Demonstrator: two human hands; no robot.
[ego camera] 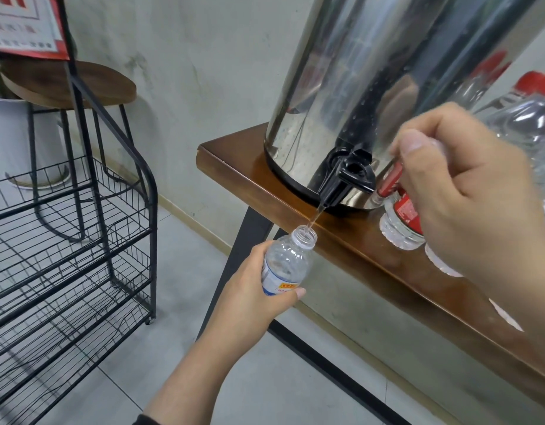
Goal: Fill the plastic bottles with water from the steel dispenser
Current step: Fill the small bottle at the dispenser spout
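My left hand (249, 289) grips a small clear plastic bottle (288, 262) with a white and blue label. The bottle has no cap and tilts under the black tap (346, 179) of the steel dispenser (372, 87). A thin stream of water (314, 219) runs from the tap into the bottle's mouth. My right hand (467, 191) hovers just right of the tap, thumb and fingers pinched on a small pale piece that looks like the bottle cap (438, 145). A red-labelled bottle (400, 225) lies on the table below that hand.
The dispenser stands at the left end of a brown wooden table (234, 167) with black legs. More clear bottles with red caps (529, 118) are piled at the right. A black wire rack (65, 240) and a wooden stool (68, 84) stand to the left on the tiled floor.
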